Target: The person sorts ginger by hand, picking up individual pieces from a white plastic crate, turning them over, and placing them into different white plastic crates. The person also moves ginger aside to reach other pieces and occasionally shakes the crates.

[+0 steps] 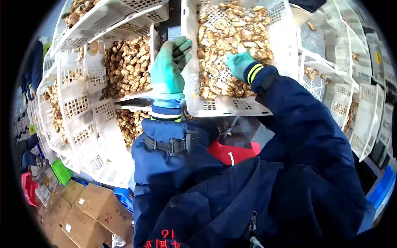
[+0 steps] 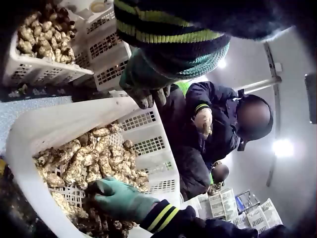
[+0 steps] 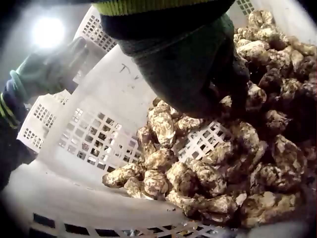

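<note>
Brown-and-cream, scaly lumps that look like mushrooms (image 1: pixel 231 35) lie loosely over the floor of a white perforated crate (image 1: pixel 227 108) in front of me. My right hand (image 1: pixel 240 65), in a green glove, reaches down into this crate with its fingers bent among the mushrooms. Its fingertips are shaded in the right wrist view, and I cannot tell whether they pinch a mushroom. Just off the crate's left wall is my gloved left hand (image 1: pixel 168 68), fingers loosely extended and nothing in its grasp. Dark patches cover its fingers and palm.
A fuller crate of mushrooms (image 1: pixel 130 66) stands to the left, with more white crates stacked around it. Further crates (image 1: pixel 331 74) line the right side. Cardboard boxes (image 1: pixel 91 206) sit at lower left. Across from me is another person (image 2: pixel 208 119) in dark clothes.
</note>
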Action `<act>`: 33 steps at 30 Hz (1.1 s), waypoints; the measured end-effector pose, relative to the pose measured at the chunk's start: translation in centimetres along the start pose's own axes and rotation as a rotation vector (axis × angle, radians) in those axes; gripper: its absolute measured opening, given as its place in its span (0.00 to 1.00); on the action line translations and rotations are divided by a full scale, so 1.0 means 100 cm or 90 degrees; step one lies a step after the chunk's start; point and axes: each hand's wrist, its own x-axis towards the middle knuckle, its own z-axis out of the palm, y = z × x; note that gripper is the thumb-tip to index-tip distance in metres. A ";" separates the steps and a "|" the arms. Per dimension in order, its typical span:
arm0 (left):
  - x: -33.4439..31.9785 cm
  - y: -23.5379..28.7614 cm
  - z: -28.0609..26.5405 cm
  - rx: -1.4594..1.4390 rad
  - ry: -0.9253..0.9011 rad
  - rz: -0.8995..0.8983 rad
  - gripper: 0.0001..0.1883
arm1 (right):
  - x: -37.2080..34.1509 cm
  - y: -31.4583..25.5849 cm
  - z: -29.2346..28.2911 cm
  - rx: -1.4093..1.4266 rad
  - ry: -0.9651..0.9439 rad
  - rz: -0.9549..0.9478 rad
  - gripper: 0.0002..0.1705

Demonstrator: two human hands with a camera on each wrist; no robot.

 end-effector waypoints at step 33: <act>-0.048 -0.057 0.047 0.221 -0.510 -0.520 0.13 | 0.024 0.000 -0.075 0.069 0.054 -0.075 0.31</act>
